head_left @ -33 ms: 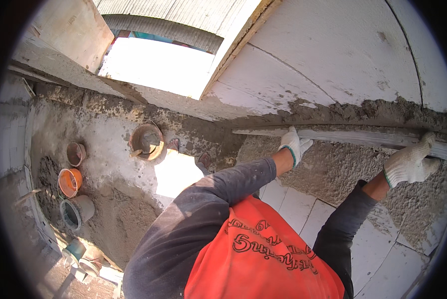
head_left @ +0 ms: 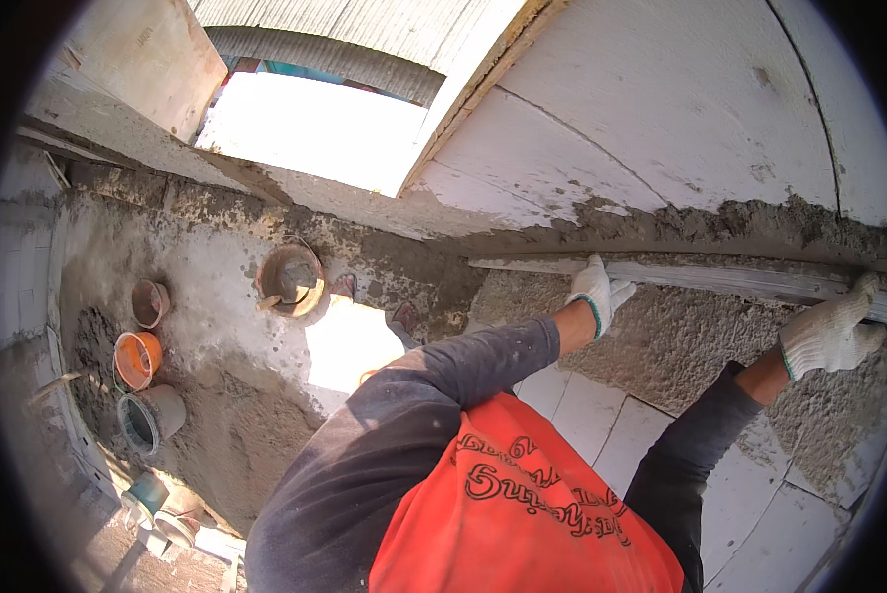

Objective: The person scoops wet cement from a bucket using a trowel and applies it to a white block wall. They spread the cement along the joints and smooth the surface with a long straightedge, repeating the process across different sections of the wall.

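Observation:
A long straightedge, pale and smeared with mortar, lies across the wall to the right. My left hand, in a white knit glove, is closed on it near its left end. Further right, my gloved right hand grips the bar close to its other end. Rough wet mortar coats the white block wall on the near side of the bar. Beyond the bar runs a ragged strip of mortar. Parts of the fingers on both hands are hidden behind the bar.
Left of my feet stands a round tub holding mortar and a tool. An orange bucket, a grey bucket and a small brown pail line the far left. Mortar lies spread on the floor. A bright opening is ahead.
Both hands have shifted slightly to the right along with the straightedge, whose left end sits a little further right. The grip of both hands looks the same.

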Action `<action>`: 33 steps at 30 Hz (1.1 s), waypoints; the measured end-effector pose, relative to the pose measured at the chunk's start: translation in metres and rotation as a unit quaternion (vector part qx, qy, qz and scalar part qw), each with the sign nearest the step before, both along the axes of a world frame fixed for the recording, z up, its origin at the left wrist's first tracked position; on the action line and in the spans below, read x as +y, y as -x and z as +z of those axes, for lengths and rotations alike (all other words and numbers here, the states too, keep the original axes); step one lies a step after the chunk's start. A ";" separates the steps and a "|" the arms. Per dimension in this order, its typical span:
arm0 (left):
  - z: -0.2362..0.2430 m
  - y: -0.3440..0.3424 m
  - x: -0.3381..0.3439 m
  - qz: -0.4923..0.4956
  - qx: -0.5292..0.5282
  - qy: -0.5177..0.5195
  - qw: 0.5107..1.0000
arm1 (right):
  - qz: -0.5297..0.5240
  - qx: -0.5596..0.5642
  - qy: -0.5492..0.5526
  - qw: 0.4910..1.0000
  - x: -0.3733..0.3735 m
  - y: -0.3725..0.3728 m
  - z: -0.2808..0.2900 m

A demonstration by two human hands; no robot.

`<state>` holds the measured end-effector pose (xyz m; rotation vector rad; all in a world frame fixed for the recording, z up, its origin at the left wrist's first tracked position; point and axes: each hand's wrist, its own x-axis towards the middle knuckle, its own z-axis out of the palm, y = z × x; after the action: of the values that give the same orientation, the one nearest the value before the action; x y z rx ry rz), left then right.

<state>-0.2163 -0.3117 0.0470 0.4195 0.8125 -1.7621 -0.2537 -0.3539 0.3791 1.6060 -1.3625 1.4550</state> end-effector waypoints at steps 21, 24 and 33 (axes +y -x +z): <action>-0.072 0.031 -0.024 0.027 0.013 -0.098 0.995 | -0.060 0.019 -0.013 0.998 -0.010 0.033 -0.082; -0.037 0.028 -0.019 0.037 0.013 -0.108 0.993 | -0.062 0.021 -0.035 0.997 -0.004 0.022 -0.051; -0.164 -0.006 -0.015 0.045 -0.037 -0.124 0.991 | -0.118 0.079 -0.066 0.988 0.011 -0.001 -0.160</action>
<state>-0.2105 -0.3270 -0.1175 0.5990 0.9865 -1.5578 -0.2523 -0.3425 0.2195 1.5428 -1.5249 1.0960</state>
